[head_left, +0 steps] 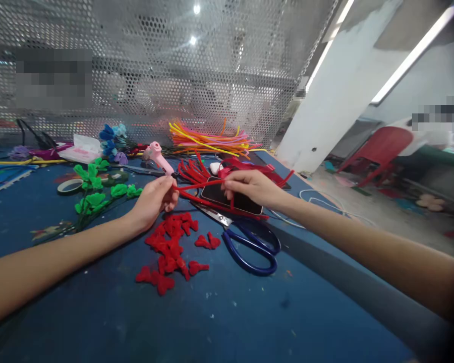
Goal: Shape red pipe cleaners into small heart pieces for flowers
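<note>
Left hand (153, 201) and right hand (249, 186) pinch a fuzzy red stem (199, 185) between them.

The left arm reaches forward, wrist turned inward, fingers curled and closed on the stem; the right comes in from the other side, back of the hand up, fingertips bent down in a grip above a flat, glossy phone (245, 202). Nearer than the left hand lie plush, lobed red pieces (170, 249); nearer than the right, metal scissors (224, 220) with 2 looped blue handles. Fuzzy green flowers (94, 201) lie left of the left hand, a smooth pink glue gun (161, 156) just beyond it.
</note>
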{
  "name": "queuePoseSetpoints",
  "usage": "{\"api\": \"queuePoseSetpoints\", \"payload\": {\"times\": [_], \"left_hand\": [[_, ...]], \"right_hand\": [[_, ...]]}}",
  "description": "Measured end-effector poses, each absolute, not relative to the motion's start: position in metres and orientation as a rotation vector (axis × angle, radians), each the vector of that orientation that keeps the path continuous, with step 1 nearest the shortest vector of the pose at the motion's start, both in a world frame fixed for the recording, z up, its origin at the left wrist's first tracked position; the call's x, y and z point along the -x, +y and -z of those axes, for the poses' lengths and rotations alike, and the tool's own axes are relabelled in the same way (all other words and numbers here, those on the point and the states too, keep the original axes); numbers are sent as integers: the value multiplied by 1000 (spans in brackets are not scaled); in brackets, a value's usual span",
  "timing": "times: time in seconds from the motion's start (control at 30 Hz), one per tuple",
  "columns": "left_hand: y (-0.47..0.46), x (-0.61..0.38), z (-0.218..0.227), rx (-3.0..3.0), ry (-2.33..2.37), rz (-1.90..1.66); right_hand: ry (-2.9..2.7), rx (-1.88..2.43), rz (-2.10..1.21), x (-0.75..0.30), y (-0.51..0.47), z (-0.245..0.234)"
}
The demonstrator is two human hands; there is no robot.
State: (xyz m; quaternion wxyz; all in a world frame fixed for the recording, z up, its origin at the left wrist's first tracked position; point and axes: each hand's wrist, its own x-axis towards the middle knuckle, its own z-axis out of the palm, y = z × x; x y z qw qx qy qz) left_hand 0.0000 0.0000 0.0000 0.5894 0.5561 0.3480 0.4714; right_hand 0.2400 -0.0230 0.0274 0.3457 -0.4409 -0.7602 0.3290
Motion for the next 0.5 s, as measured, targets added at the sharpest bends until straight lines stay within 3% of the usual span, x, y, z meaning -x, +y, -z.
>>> {"api": "queuePoseSetpoints", "payload": {"times": [0.1, 0.2, 0.5], "left_hand": [[-2, 0, -1, -1373, 793, -1026], [-4, 1, 0, -1416, 782, -981], [-6, 1, -7, -1506, 658, -1063]], "right_hand": [[-1622, 1131, -971, -240, -15, -35], [-1591, 1130, -862, -233, -16, -52], [-2277, 1145, 389, -220, -65, -106]]}}
